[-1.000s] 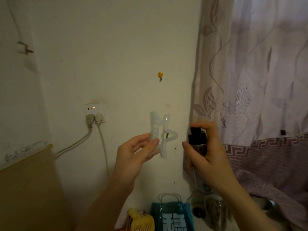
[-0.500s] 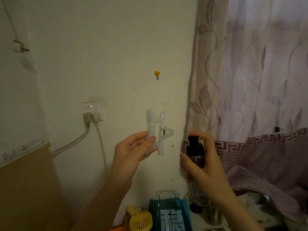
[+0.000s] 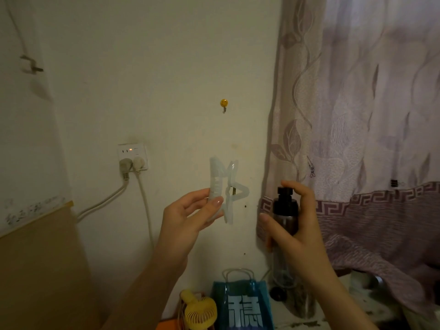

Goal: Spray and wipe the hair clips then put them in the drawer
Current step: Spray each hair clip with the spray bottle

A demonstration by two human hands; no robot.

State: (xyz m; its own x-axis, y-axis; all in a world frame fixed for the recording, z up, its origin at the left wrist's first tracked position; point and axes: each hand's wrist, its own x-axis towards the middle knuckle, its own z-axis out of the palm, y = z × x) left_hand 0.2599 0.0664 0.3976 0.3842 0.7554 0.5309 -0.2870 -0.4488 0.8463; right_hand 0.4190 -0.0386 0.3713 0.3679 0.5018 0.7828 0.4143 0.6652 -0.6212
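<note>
While both hands are raised mid-frame before a cream wall, items read as follows.

1. Left hand, centre of frame: thumb and fingers pinching the lower left edge of the hair clip; palm faces right.
2. Hair clip, translucent white, star-outline claw type, held upright just above and right of the left hand, in front of the wall; not touching the bottle.
3. Right hand, centre-right: wrapped round the spray bottle, thumb across the front of the body, forefinger curled over the black pump head.
4. Spray bottle, dark metallic body w/ black pump top, upright, just right of the clip w/ a gap between; nozzle direction can't be told.
5. Wall socket, left of centre: small red light, two plugs in, cables dropping down-left and straight down.
6. Smiley hook, yellow, upper centre of wall.
7. Curtain, pale mauve, leaf pattern w/ key-pattern border band, fills right side of frame.
8. Blue bag, clear handles, white character on front, bottom centre.
9. Yellow fan, handheld, bottom centre, just left of bag.
10. Wooden panel, lower left.
</note>
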